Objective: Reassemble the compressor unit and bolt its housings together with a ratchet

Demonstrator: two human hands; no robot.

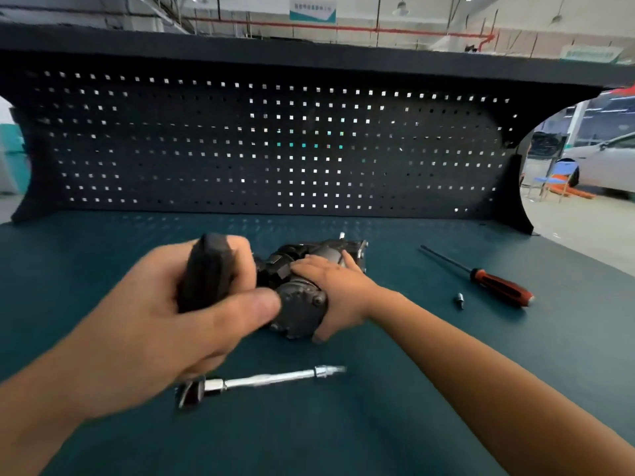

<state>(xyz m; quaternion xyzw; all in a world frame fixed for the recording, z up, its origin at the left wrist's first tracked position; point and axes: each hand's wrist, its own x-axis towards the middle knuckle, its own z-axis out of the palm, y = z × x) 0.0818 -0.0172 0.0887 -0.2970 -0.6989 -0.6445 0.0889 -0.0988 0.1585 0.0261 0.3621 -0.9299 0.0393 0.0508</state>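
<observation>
Compressor [302, 305] lies on teal bench [378, 441]; right grip [338, 290] clasps it, left grip [165, 324] holds dark part [206, 273] alongside, ratchet [264, 378] in front.

Even overhead light, blurred hands, curved edges.

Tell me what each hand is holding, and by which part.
The left hand grips a dark part around its sides, thumb across the near edge. The right hand holds the compressor body near its round end, fingers over its top.
</observation>
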